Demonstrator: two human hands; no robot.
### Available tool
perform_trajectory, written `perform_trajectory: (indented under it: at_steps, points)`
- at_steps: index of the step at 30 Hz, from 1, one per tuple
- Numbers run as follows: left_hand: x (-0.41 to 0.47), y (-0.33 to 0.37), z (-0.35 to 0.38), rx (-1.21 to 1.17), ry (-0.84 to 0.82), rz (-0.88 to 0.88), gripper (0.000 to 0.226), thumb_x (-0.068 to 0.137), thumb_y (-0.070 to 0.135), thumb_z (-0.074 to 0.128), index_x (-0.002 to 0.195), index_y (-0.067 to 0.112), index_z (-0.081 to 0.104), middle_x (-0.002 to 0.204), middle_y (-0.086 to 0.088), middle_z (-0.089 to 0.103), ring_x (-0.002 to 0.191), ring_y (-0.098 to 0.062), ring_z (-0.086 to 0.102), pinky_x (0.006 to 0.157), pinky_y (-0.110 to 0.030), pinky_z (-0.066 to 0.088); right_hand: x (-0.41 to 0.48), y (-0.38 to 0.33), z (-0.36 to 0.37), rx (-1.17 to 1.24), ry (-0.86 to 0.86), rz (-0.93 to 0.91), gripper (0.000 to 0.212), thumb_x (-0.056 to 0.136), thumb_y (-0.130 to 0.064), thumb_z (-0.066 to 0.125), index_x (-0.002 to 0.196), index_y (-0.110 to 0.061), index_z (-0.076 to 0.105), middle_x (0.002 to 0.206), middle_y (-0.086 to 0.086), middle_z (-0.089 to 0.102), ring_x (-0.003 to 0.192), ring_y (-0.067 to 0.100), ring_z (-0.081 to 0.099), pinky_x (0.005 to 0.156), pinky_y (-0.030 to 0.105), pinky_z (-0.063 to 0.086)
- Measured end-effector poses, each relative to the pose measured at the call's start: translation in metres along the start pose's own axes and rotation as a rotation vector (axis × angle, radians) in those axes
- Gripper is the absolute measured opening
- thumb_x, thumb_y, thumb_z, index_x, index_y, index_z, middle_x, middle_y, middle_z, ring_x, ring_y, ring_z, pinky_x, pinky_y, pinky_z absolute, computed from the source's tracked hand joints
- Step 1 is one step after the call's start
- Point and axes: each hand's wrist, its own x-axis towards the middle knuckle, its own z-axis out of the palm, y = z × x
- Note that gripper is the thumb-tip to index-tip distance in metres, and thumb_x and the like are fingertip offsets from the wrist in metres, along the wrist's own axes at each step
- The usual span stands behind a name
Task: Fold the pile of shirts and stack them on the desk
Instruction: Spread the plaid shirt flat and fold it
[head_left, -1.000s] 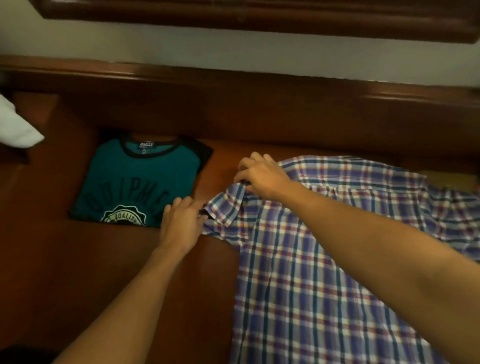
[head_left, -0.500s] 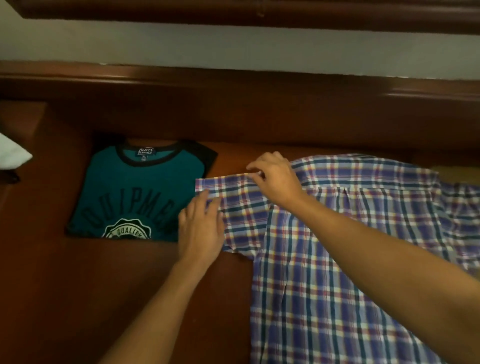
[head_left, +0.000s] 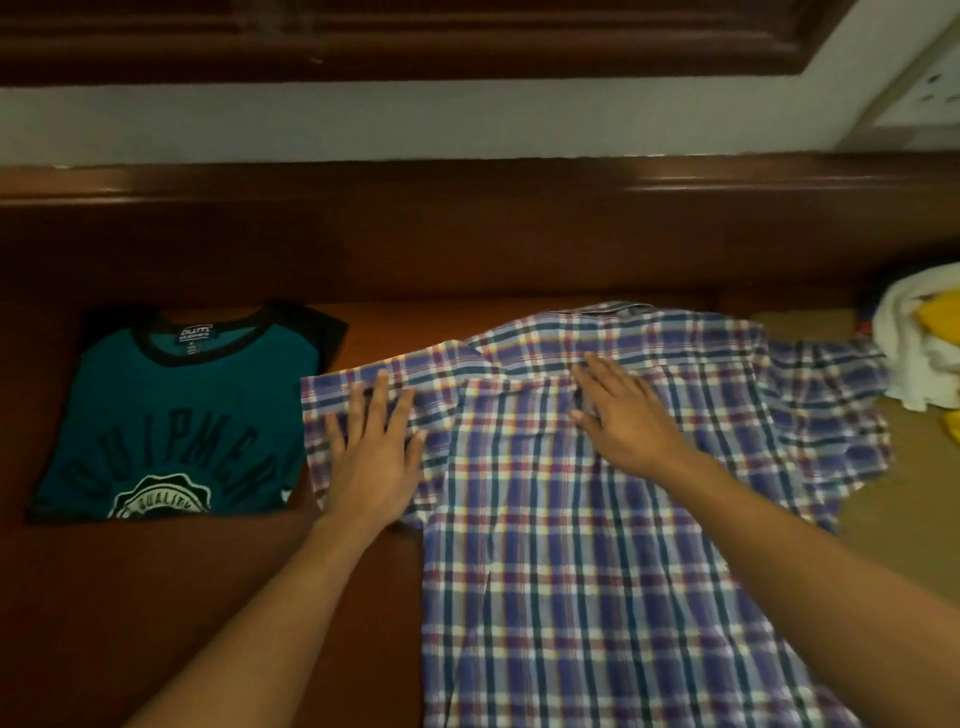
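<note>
Lying spread across the right part of the bench (head_left: 156, 597), a plaid shirt (head_left: 571, 597) in blue, white and red checks runs from the near edge of the view up to its collar (head_left: 613, 310) at the far side. Both hands are on it, palms down, fingers straight and spread wide, holding nothing. The left hand (head_left: 371, 457) presses flat on the short sleeve (head_left: 332, 400) that sticks out to the left. Its fingertips are near the sleeve's upper hem and its wrist is at the lower hem, where the bare wood begins. The right hand (head_left: 623, 415) lies flat on the upper middle of the shirt, below the collar, fingers pointing up and to the left. The two hands are apart, with checked cloth between them. The other sleeve (head_left: 831, 415) spreads rumpled to the right.

Just left of the pressed sleeve lies a teal T-shirt (head_left: 182, 415) with a black collar and white lettering, folded into a neat rectangle. Whether the sleeve's edge overlaps it I cannot tell. At the far right, beside the other sleeve's end, sits a heap of clothes (head_left: 919, 343), white and yellow. Behind everything a raised wooden back (head_left: 467, 234) runs along the bench, with a pale wall (head_left: 363, 124) above it.
</note>
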Motion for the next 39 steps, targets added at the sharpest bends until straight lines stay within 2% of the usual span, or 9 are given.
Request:
perform_trajectory:
  at_steps: [4,9,15,24,27,30,33,36,39]
  points:
    - [0.019,0.043,0.001,0.026,-0.020,0.187,0.062,0.104,0.061,0.011,0.160,0.040,-0.005,0.165,0.009,-0.027,0.151,-0.019,-0.028,0.121,-0.058,-0.013,-0.002,0.014,-0.005,0.052,0.145,0.017,0.058,0.109,-0.048,0.023,0.162,-0.026,0.014,0.170,-0.002,0.002,0.156,0.017,-0.002,0.127,0.044,0.004]
    - [0.044,0.065,0.017,0.039,-0.133,0.030,0.065,0.100,0.069,0.008,0.156,0.047,-0.016,0.160,0.017,-0.036,0.149,-0.019,-0.033,0.115,-0.070,-0.011,-0.024,0.067,-0.016,0.051,0.315,0.251,0.062,0.107,-0.051,0.021,0.163,-0.024,0.010,0.170,0.003,0.002,0.156,0.023,-0.004,0.125,0.051,-0.003]
    - [0.049,0.082,0.015,0.064,-0.159,-0.141,0.070,0.098,0.073,0.014,0.156,0.046,-0.013,0.159,0.019,-0.035,0.151,-0.019,-0.028,0.113,-0.076,-0.003,-0.050,0.171,-0.004,0.008,0.130,0.512,0.081,0.096,-0.074,0.005,0.159,-0.029,-0.017,0.164,0.001,-0.031,0.150,0.022,-0.031,0.121,0.058,-0.014]
    - [0.011,0.105,0.011,0.095,-0.018,-0.172,0.072,0.102,0.061,0.030,0.161,0.035,-0.001,0.169,0.001,-0.014,0.156,-0.029,-0.009,0.120,-0.068,0.000,-0.045,0.194,-0.012,0.095,0.074,0.432,0.078,0.094,-0.077,0.001,0.157,-0.037,-0.018,0.163,-0.005,-0.032,0.148,0.023,-0.036,0.117,0.064,-0.016]
    - [-0.026,0.108,0.025,0.050,0.088,-0.144,0.069,0.103,0.058,0.030,0.162,0.032,0.004,0.170,-0.001,-0.008,0.156,-0.026,-0.008,0.120,-0.064,-0.003,-0.043,0.195,-0.019,0.119,0.186,0.380,0.069,0.102,-0.064,0.012,0.162,-0.030,0.001,0.170,0.001,-0.010,0.155,0.026,-0.016,0.120,0.061,-0.005]
    - [-0.053,0.116,0.042,-0.005,0.100,-0.113,0.065,0.105,0.050,0.037,0.162,0.030,0.013,0.170,-0.001,-0.006,0.156,-0.023,-0.010,0.121,-0.063,-0.005,-0.057,0.196,-0.025,0.188,0.495,0.346,0.051,0.108,-0.035,0.034,0.153,-0.010,0.036,0.160,0.016,0.030,0.147,0.037,0.027,0.117,0.056,0.029]
    - [-0.068,0.122,0.056,-0.008,0.046,-0.136,0.063,0.104,0.054,0.033,0.161,0.033,0.014,0.170,0.001,-0.009,0.155,-0.022,-0.012,0.120,-0.058,-0.011,-0.087,0.205,-0.024,0.237,0.685,0.595,0.038,0.099,-0.013,0.055,0.135,-0.001,0.054,0.139,0.023,0.048,0.122,0.044,0.049,0.100,0.053,0.045]
    - [-0.075,0.125,0.064,0.019,-0.008,-0.172,0.066,0.102,0.062,0.025,0.161,0.038,0.009,0.170,0.001,-0.010,0.155,-0.022,-0.014,0.122,-0.057,-0.011,-0.113,0.219,-0.013,0.268,0.542,0.939,0.039,0.098,-0.017,0.060,0.132,0.001,0.053,0.135,0.028,0.047,0.123,0.048,0.045,0.101,0.056,0.039]
    - [-0.077,0.122,0.066,0.042,-0.014,-0.163,0.068,0.100,0.070,0.014,0.160,0.042,0.000,0.169,0.004,-0.014,0.155,-0.021,-0.016,0.122,-0.056,-0.012,-0.126,0.231,-0.006,0.388,0.479,0.897,0.037,0.101,-0.030,0.058,0.127,-0.003,0.058,0.126,0.026,0.059,0.115,0.044,0.055,0.094,0.052,0.047]
